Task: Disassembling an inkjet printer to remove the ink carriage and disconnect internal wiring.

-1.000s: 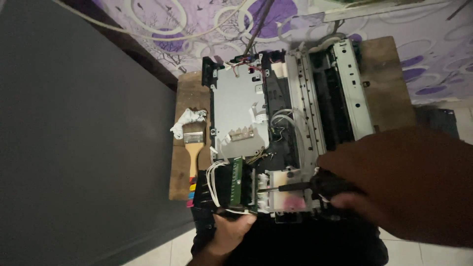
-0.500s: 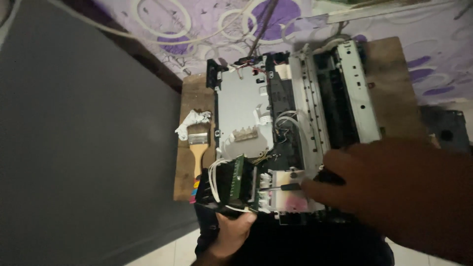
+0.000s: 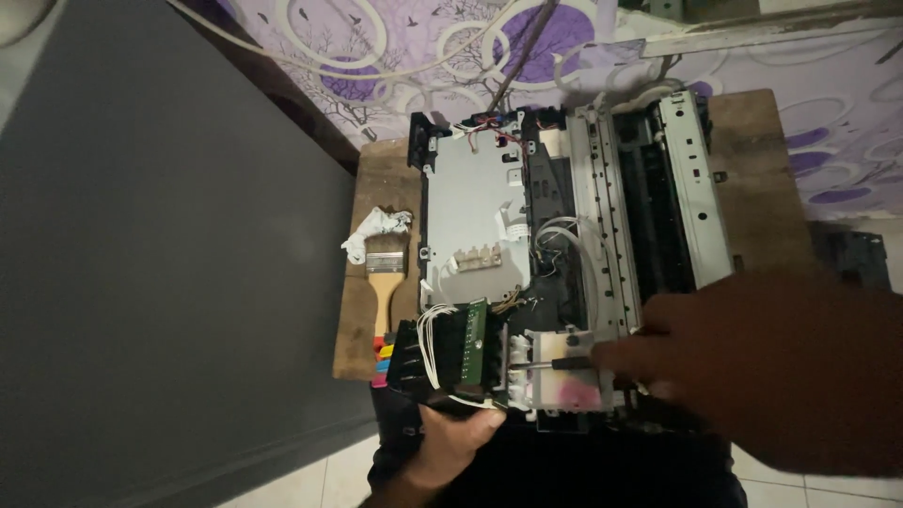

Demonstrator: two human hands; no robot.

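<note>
An opened printer chassis point(image 3: 470, 202) lies on a small wooden table point(image 3: 381, 188), its grey metal plate and rails exposed. My left hand point(image 3: 451, 440) grips the near corner of the chassis from below, under a black block with a green circuit board point(image 3: 470, 353) and white wires. My right hand point(image 3: 752, 362) holds a screwdriver point(image 3: 555, 361), its tip pointing left at the white carriage part point(image 3: 555, 381) with a pink stain, beside the green board.
A paintbrush point(image 3: 384, 282) with a wooden handle and a crumpled white cloth point(image 3: 372, 230) lie on the table's left side. A dark grey panel point(image 3: 160, 263) fills the left. Purple patterned cloth point(image 3: 423, 56) lies behind, pale floor tiles below.
My right hand has drawn back slightly to the right, exposing more of the screwdriver shaft. The view has shifted a little; my left hand keeps its grip.
</note>
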